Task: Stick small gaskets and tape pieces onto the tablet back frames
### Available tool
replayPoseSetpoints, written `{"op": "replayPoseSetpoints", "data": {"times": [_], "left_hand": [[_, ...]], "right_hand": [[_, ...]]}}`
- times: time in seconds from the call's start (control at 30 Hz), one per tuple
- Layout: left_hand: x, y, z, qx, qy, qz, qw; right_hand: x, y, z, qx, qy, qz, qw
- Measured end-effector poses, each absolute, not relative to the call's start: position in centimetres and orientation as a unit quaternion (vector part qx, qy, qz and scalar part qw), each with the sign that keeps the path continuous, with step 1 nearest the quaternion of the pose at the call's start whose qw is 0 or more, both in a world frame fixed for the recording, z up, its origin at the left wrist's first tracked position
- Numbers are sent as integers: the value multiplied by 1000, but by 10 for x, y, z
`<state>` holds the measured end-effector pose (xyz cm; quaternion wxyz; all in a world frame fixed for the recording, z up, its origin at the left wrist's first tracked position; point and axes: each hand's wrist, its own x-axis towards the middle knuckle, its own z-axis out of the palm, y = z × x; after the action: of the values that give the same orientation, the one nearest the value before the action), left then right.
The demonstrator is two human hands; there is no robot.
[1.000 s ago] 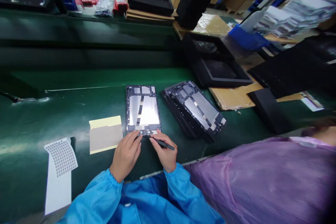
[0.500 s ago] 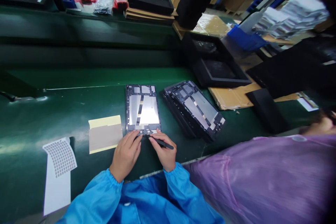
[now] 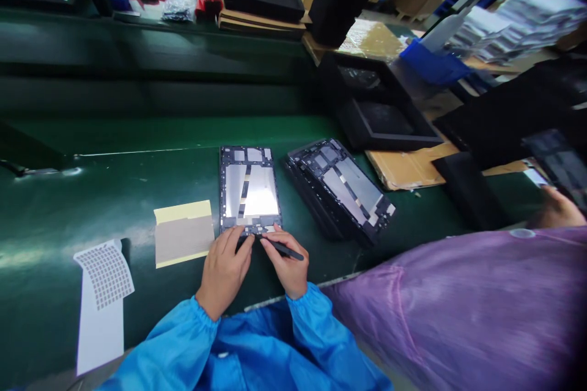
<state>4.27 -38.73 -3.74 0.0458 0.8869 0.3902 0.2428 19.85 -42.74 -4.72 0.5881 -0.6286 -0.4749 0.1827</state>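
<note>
An opened tablet (image 3: 263,186) lies face down on the green bench, its silver inner plate and a dark ribbon cable exposed. At its near left corner, the bent fingers of my left hand (image 3: 224,272) press and hold the edge. My right hand (image 3: 288,269) pinches slim black tweezers (image 3: 288,250), whose tips point at the near edge of the tablet; the exact contact spot is hidden by my fingers. To the right, a stack of similar opened tablets (image 3: 351,186) sits at an angle. Left of my hands lies a yellow-edged sheet with a grey-brown face (image 3: 183,238).
A sheet of small labels (image 3: 107,275) lies on white paper at left. Black foam trays (image 3: 380,116) rest on cardboard (image 3: 406,168) at the back right. A co-worker's purple sleeve (image 3: 458,299) borders my right side; that person's hand (image 3: 562,211) holds a dark tablet.
My left hand has shifted slightly to the right along the tablet's near edge. At far right, the co-worker's hand has come further into view with a dark tablet.
</note>
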Motion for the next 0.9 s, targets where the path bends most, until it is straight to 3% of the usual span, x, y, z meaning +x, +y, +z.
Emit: {"op": "replayPoseSetpoints", "data": {"times": [0.47, 0.6, 0.7, 0.9], "left_hand": [[42, -392, -26, 873, 411, 251, 76], [20, -385, -1, 846, 460, 255, 86], [2, -362, 12, 852, 458, 243, 75], [-8, -331, 5, 870, 448, 193, 72]], "right_hand": [[217, -432, -47, -627, -355, 168, 673], [250, -432, -40, -758, -401, 166, 486], [262, -428, -39, -758, -501, 230, 349], [252, -397, -50, -739, -580, 201, 279]]}}
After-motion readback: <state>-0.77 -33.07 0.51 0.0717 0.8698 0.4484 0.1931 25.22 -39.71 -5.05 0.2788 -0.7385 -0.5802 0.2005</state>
